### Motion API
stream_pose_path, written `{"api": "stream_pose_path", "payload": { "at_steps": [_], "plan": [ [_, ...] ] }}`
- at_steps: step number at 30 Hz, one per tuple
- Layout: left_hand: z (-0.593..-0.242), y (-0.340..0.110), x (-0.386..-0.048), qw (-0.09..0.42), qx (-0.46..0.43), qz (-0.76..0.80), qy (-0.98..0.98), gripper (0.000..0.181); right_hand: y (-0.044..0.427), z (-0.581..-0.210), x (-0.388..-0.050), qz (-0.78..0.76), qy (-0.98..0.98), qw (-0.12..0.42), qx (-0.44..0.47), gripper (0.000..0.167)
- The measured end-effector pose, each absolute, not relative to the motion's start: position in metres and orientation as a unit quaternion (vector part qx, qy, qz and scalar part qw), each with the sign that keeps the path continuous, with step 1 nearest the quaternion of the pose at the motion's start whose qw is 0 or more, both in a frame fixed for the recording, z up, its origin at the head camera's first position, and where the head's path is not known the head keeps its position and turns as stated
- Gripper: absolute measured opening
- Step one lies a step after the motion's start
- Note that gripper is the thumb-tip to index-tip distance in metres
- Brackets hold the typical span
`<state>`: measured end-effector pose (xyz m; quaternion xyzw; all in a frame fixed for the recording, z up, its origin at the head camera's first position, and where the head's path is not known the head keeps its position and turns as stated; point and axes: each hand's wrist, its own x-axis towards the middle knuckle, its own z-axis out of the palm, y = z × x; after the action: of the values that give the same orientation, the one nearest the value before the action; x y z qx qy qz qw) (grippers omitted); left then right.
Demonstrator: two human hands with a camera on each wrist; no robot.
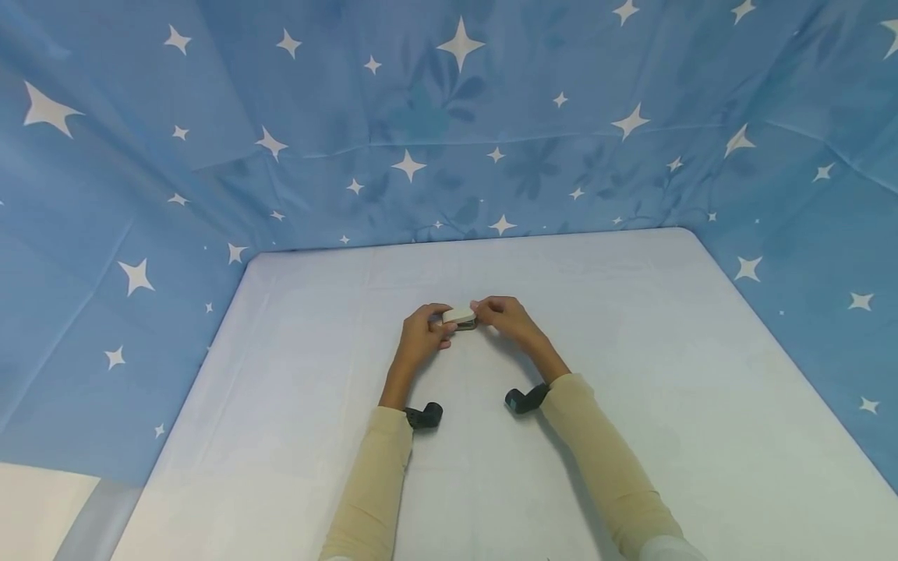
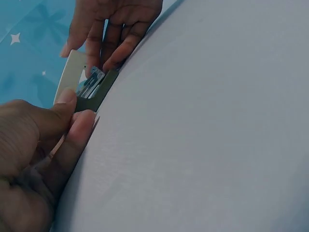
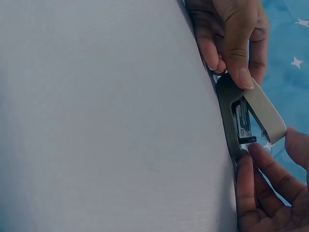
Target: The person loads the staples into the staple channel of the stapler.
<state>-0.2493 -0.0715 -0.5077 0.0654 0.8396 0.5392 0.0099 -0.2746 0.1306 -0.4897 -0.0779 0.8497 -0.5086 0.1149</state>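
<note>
A small stapler with a cream top arm (image 3: 266, 115) and a dark grey-green base (image 3: 226, 113) stands at the middle of the white table (image 1: 631, 436). Its top is tilted up from the base, and the metal staple magazine (image 3: 243, 121) shows between them. My left hand (image 1: 419, 336) grips the hinge end between thumb and fingers. At the opposite end, my right hand (image 1: 512, 319) has its thumb (image 3: 295, 145) against the tip of the top arm and its fingers at the front of the base. Whether staples lie in the magazine is unclear.
Blue cloth (image 1: 449, 117) with white stars hangs behind and on both sides of the table. Dark wrist cameras (image 1: 425, 416) sit on both wrists, over beige sleeves (image 1: 372, 483). A pale strip of floor (image 1: 42, 506) shows at the lower left.
</note>
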Motion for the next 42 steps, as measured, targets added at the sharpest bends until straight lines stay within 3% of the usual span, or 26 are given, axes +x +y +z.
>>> {"api": "stream_pose_path", "payload": {
  "at_steps": [4, 17, 42],
  "plan": [
    [-0.509, -0.074, -0.249, 0.033, 0.052, 0.585, 0.809, 0.036, 0.130, -0.493, -0.273, -0.519, 0.845, 0.108, -0.070, 0.042],
    [-0.507, -0.072, -0.252, 0.010, 0.046, 0.579, 0.814, 0.030, 0.123, -0.491, -0.271, -0.567, 0.818, 0.054, -0.078, 0.026],
    [-0.508, -0.074, -0.248, 0.017, 0.035, 0.582, 0.812, 0.027, 0.123, -0.495, -0.266, -0.553, 0.827, 0.051, -0.084, 0.028]
  ]
}}
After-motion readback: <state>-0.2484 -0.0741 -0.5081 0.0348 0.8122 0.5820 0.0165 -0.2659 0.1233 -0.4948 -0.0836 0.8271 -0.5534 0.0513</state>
